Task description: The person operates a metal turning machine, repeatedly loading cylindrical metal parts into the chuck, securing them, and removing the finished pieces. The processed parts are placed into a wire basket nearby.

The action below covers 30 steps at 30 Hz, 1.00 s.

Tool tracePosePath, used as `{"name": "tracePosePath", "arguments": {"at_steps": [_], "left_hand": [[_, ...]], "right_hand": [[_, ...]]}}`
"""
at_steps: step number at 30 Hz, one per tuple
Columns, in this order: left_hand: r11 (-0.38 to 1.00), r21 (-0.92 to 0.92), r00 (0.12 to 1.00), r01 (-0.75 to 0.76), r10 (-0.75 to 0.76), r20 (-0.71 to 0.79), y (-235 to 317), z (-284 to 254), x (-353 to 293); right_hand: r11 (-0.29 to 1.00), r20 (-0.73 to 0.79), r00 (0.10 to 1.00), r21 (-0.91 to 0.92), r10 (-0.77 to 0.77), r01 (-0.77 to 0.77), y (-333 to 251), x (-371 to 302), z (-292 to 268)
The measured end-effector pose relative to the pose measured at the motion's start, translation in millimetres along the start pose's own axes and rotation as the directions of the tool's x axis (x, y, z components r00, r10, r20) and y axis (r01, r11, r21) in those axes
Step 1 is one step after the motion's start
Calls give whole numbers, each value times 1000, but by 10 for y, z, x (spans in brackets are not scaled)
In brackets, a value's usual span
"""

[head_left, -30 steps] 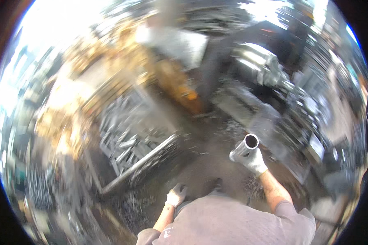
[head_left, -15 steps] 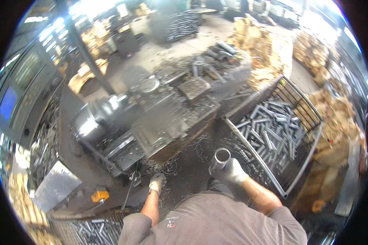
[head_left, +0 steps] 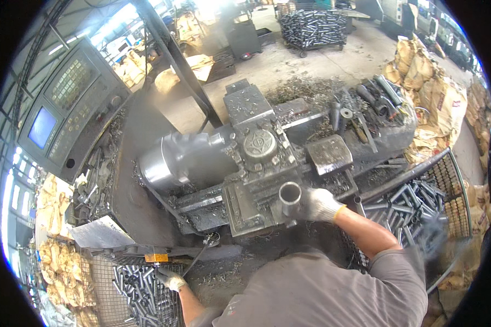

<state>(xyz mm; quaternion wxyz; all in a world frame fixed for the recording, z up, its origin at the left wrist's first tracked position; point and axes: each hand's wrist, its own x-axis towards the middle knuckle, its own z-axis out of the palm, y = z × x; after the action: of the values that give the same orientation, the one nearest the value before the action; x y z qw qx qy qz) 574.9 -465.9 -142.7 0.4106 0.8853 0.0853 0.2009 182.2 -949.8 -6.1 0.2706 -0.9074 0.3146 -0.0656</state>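
In a white work glove, my right hand grips a short metal tube, its open end facing up, over the front part of a lathe. My left hand, also gloved, is low at the left by the edge of a wire basket. Metal tubes lie heaped in that basket beside it. Dark shapes at the left fingertips blend with the tubes, so I cannot make out whether anything is held. The lathe's shiny chuck is left of the tube.
A second wire basket of metal tubes stands at my right. A control panel rises at the left. An orange-yellow box sits near my left hand. Tools and metal shavings cover the lathe's right end. A loaded cart stands behind.
My right hand has carried the tube forward, from near my body to over the lathe. My left hand has moved from the lathe's front edge to the left basket. The view has shifted.
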Motion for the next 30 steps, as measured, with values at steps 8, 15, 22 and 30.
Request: {"name": "tracePosePath", "arguments": {"at_steps": [8,15,22,30], "left_hand": [[837,-92,795,539,-470,383,-595,-102,634],[874,-419,932,244,-93,350,487,808,-1078],[852,-227,800,-472,522,296,2011,850,-1152],[389,54,387,-920,873,296,3636,1475,159]], "right_hand": [[778,-177,843,324,-508,538,-610,815,-1622],[836,730,679,-322,-79,444,-1887,2800,-1296],[246,815,547,-500,-190,831,-1791,3111,45],[716,-462,887,-621,-3,-321,42,4329,-1361]]}}
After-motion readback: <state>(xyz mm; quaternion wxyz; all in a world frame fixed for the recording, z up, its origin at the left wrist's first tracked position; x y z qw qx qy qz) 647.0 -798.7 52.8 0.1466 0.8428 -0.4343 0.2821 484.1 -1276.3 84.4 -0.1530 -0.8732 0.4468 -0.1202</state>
